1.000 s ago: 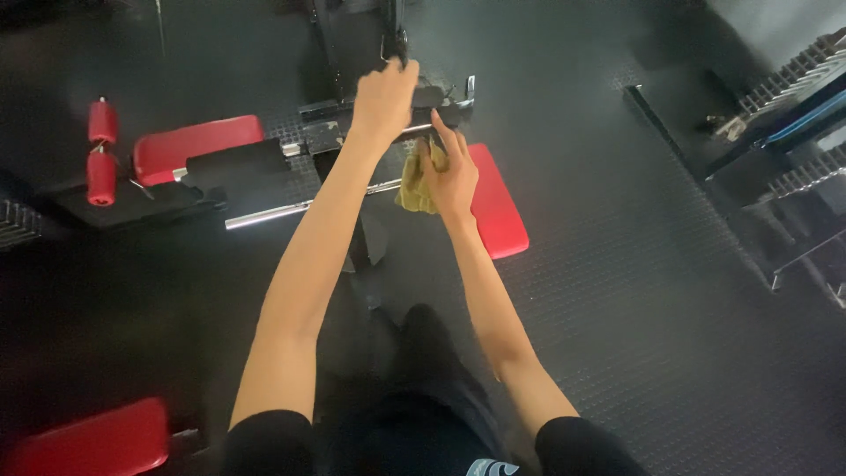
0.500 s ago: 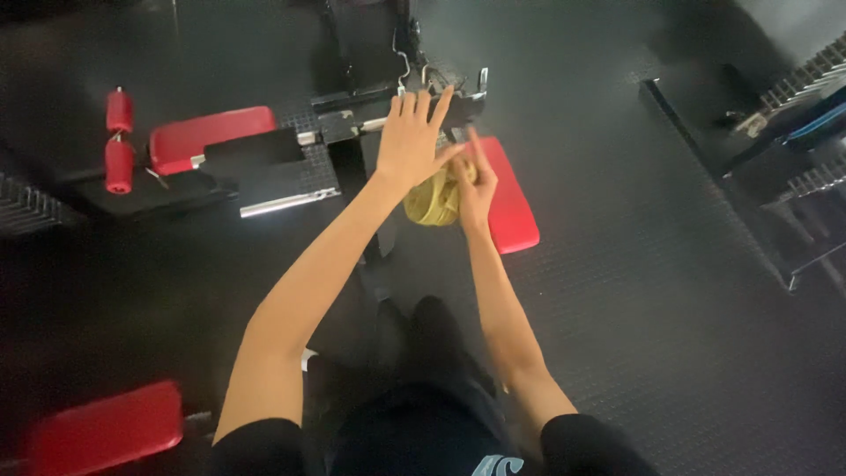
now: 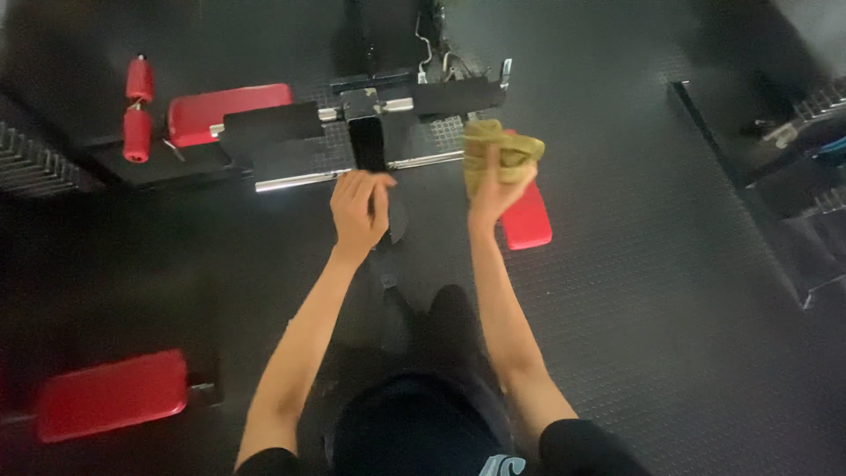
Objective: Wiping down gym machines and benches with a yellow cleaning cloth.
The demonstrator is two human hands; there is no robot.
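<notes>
Change since earlier frames: the left hand has come off the black machine frame and dropped back toward the body; the right hand has lifted the cloth clear of the metalwork.

Item 1. Left hand: fingers curled loosely, half closed, holding nothing that shows; it hovers just in front of the chrome bar.

Item 2. Right hand: closed around the lower part of a bunched olive-yellow cloth, which stands up above the fingers, in the air over the near end of a red pad.

Item 3. Black foam grips on a crossbar, either side of the frame's centre post.

Item 4. Second red pad and two red rollers, far left. Third red pad, lower left.

Item 5. Black studded rubber floor; weight racks at the right edge, dim.

Handling note, as a judgement: the cloth is wadded, so only a small face would meet a surface. Refolding it flat against the palm would give wider contact, and the free hand could steady the bar so it does not swing under pressure.

Containers: none visible; nothing here holds anything else.
</notes>
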